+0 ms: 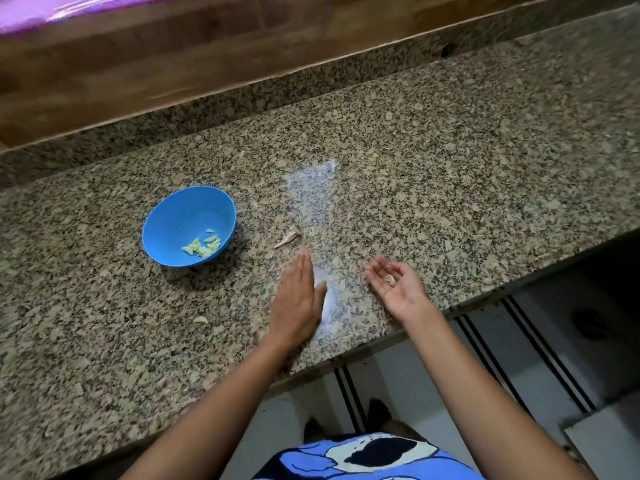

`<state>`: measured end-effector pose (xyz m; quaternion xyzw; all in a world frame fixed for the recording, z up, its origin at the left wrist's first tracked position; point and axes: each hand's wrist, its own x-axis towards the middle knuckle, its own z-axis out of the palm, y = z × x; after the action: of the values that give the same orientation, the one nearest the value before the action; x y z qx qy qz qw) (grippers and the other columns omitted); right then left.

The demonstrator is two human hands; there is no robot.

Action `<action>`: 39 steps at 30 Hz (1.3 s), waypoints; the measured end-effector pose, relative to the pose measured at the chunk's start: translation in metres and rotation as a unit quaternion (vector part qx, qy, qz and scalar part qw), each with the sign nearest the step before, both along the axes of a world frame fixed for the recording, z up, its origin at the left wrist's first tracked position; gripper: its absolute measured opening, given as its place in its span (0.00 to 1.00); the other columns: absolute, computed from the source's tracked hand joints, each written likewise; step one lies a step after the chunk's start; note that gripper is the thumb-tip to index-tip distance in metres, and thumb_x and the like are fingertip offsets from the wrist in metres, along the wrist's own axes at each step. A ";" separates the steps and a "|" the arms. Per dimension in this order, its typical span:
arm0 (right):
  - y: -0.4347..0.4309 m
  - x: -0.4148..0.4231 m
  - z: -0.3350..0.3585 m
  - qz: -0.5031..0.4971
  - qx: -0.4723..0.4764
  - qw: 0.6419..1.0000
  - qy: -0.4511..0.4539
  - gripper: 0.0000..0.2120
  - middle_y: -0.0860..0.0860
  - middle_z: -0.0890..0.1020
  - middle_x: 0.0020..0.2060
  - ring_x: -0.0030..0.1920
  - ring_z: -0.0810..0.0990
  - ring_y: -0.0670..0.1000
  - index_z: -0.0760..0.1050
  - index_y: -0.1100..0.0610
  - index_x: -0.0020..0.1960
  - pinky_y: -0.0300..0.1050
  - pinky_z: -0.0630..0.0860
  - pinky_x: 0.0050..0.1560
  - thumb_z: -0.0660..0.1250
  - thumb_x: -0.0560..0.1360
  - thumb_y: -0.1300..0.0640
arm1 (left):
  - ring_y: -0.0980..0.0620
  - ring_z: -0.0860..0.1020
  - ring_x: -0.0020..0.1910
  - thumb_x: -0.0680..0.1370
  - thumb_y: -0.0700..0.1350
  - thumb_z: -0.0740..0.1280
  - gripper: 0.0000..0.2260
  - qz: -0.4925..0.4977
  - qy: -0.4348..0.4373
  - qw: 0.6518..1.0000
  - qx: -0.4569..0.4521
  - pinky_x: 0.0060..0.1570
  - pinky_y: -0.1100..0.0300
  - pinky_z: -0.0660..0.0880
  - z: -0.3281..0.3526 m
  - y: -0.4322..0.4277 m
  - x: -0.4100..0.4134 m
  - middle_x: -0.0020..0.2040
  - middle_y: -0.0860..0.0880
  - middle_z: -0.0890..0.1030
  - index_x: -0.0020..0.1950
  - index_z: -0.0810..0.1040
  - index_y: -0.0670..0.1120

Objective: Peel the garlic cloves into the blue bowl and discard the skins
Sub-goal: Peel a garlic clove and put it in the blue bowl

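Speckled granite makes up the tabletop, whose near edge runs just ahead of the person, with pale floor below it. Nearest on the stone, the left hand lies released, fingers straight and together, its edge on the surface. Just beside it the right hand is turned palm up and loosely cupped, gripping nothing, with a few scraps of garlic skin resting in the hollow.

This looks like the clean-up step: peeling seems finished and the skins are being gathered for discarding. A papery skin piece lies just beyond the left fingertips, so the next move likely calls for sweeping it toward the cupped palm without scattering it.

To the left, a stray peeled clove sits alone on the stone and probably belongs in the blue bowl, which stands farther back holding the peeled cloves. Nothing lies between hands and bowl. Beyond rises a wooden ledge.
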<state>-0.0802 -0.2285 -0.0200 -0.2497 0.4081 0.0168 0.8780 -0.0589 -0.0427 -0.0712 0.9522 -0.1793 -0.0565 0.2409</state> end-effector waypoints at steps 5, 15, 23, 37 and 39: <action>-0.009 -0.012 -0.002 -0.014 -0.025 1.000 0.007 0.09 0.59 0.77 0.42 0.45 0.79 0.54 0.74 0.64 0.49 0.47 0.81 0.45 0.56 0.80 0.63 | 0.52 0.37 0.75 0.81 0.60 0.39 0.31 -0.087 0.047 0.991 0.089 0.73 0.57 0.36 0.002 -0.054 0.031 0.75 0.46 0.35 0.76 0.36 0.43; 0.009 -0.014 -0.004 -0.024 -0.018 0.999 0.015 0.10 0.57 0.77 0.40 0.42 0.78 0.52 0.73 0.64 0.46 0.44 0.81 0.44 0.55 0.80 0.63 | 0.51 0.67 0.71 0.83 0.51 0.53 0.19 -0.372 0.019 0.928 0.012 0.71 0.51 0.63 0.004 0.043 -0.017 0.71 0.49 0.69 0.71 0.69 0.47; 0.064 -0.006 -0.001 0.036 0.002 0.999 0.011 0.10 0.58 0.77 0.39 0.43 0.78 0.54 0.73 0.65 0.45 0.44 0.82 0.40 0.55 0.80 0.63 | 0.54 0.64 0.71 0.83 0.44 0.50 0.19 -0.393 0.009 0.918 0.061 0.71 0.61 0.58 0.014 0.162 -0.031 0.72 0.50 0.67 0.74 0.63 0.51; 0.141 -0.007 0.002 0.135 -0.018 0.990 0.021 0.11 0.59 0.77 0.40 0.43 0.78 0.54 0.73 0.65 0.45 0.50 0.78 0.52 0.55 0.80 0.62 | 0.52 0.82 0.41 0.72 0.35 0.71 0.05 0.183 0.187 0.928 -0.266 0.44 0.63 0.80 0.057 0.114 -0.021 0.43 0.47 0.84 0.47 0.83 0.41; 0.143 -0.009 0.001 0.137 0.011 0.990 0.019 0.08 0.60 0.77 0.41 0.43 0.79 0.54 0.73 0.65 0.46 0.50 0.81 0.48 0.56 0.79 0.64 | 0.56 0.81 0.40 0.72 0.32 0.69 0.07 0.133 0.200 0.919 -0.311 0.42 0.69 0.78 0.069 0.088 -0.012 0.43 0.46 0.84 0.48 0.83 0.39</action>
<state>-0.0887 -0.0852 -0.0194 -0.2931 0.3863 0.1457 0.8624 -0.0710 0.0450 -0.0020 0.8128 -0.0073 -0.1548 0.5615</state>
